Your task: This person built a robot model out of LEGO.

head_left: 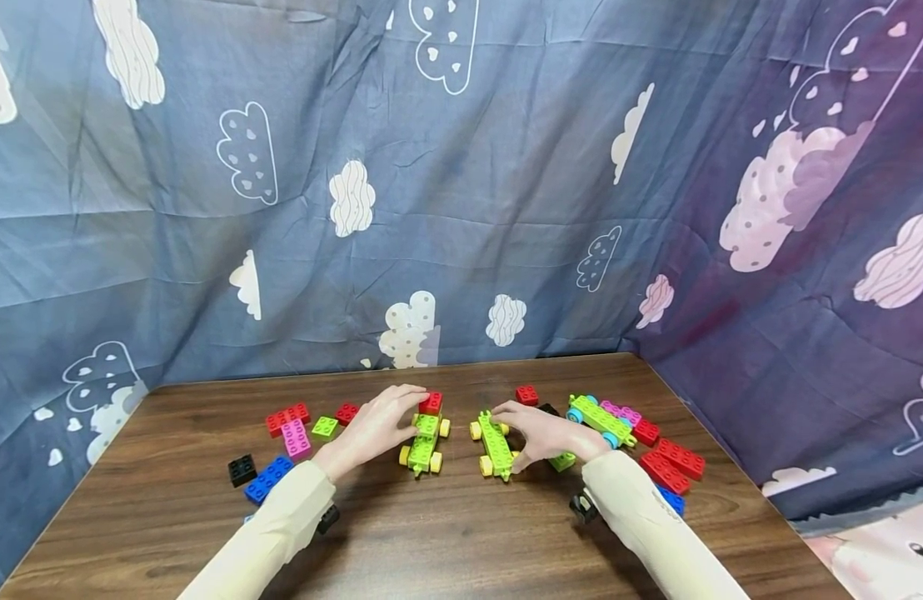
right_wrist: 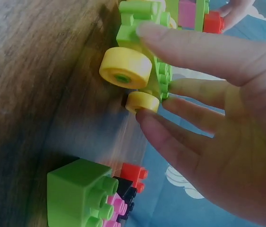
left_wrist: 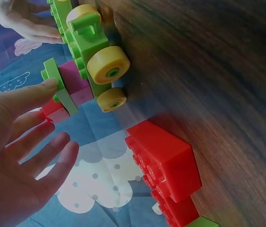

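Observation:
My left hand (head_left: 379, 421) is at a toy car with a green base (head_left: 421, 450) and yellow wheels. Its thumb lies on the green plate (left_wrist: 59, 85) on top, and its forefinger reaches the red brick (left_wrist: 56, 112) beyond. A pink brick (left_wrist: 76, 82) sits under that plate. My right hand (head_left: 540, 429) spans a second green car base (head_left: 495, 446), also on yellow wheels. Thumb at its near hitch end, fingertips by the far wheel (right_wrist: 142, 101), this hand holds the base lengthwise. Both cars stand side by side on the table, a short gap between them.
Red, pink, green, black and blue bricks lie left, among them a blue brick (head_left: 268, 479). A third green car base (head_left: 600, 419) with blue wheels lies right, near red bricks (head_left: 681, 458). A small red brick (head_left: 526, 395) lies farther back. A patterned curtain (head_left: 446, 208) hangs behind the table.

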The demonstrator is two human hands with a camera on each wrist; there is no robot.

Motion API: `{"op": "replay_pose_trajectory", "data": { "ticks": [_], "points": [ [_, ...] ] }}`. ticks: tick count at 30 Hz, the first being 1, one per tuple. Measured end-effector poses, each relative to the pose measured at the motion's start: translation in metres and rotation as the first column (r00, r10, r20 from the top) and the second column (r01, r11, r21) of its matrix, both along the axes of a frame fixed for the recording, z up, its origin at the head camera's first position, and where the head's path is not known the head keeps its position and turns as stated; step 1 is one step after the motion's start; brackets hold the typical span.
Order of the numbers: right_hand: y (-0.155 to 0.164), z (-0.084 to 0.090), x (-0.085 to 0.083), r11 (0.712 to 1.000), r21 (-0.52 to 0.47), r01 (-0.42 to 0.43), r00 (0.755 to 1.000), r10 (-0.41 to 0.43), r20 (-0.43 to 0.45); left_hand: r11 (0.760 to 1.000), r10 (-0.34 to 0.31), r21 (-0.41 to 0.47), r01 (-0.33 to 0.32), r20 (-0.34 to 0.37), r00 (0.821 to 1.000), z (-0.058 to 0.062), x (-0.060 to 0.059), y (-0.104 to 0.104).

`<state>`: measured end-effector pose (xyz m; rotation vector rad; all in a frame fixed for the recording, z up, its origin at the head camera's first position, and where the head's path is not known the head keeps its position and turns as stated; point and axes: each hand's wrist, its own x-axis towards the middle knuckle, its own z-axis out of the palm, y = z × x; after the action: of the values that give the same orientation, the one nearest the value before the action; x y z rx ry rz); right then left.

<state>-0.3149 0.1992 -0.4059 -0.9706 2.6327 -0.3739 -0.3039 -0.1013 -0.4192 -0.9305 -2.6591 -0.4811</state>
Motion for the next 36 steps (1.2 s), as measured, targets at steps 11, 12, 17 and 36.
{"op": "replay_pose_trajectory", "data": {
  "ticks": [11,12,17,36],
  "points": [
    [0.006,-0.006,0.004,0.997,-0.034,-0.074,0.994,0.071,-0.08,1.0,0.014,0.003,-0.015,0.053,0.999,0.004,-0.003,0.001],
    [0.006,-0.006,0.005,0.996,-0.043,-0.082,0.993,0.078,-0.086,1.0,0.019,0.001,-0.019,0.052,0.998,0.004,-0.004,0.001],
    [0.006,-0.008,0.011,0.993,-0.08,-0.087,0.993,0.08,-0.085,0.999,0.034,-0.006,-0.034,0.033,0.999,0.003,-0.007,0.001],
    [0.004,-0.014,0.037,0.992,-0.101,-0.069,0.997,0.065,-0.048,0.997,0.068,-0.035,-0.07,-0.069,0.995,0.001,-0.012,0.01]
  ]
}}
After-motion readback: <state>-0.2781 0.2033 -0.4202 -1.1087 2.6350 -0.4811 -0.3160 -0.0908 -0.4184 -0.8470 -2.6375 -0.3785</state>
